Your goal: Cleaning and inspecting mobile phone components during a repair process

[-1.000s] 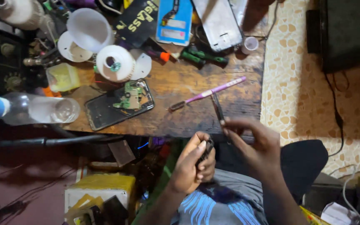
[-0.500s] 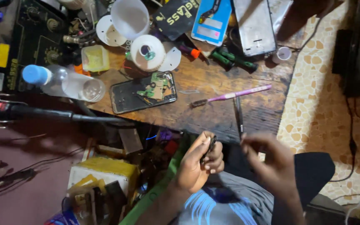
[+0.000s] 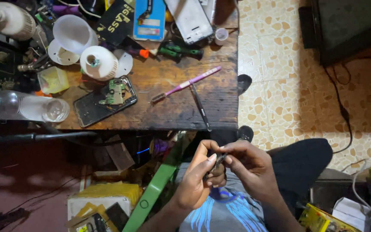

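Both hands met over the lap, below the table edge. Left hand (image 3: 200,178) and right hand (image 3: 247,165) pinched one small dark part (image 3: 218,162) between fingertips. Black tweezers (image 3: 200,107) and pink toothbrush (image 3: 185,84) lay on wooden table (image 3: 168,112).

The setting was a small electronics repair workshop. A worn wooden table (image 3: 181,107) carried an opened phone (image 3: 104,101) with exposed circuit board, tweezers (image 3: 200,107), screwdrivers (image 3: 181,51), a brush (image 3: 185,85), bottles and phone parts, above a tiled floor (image 3: 275,77).
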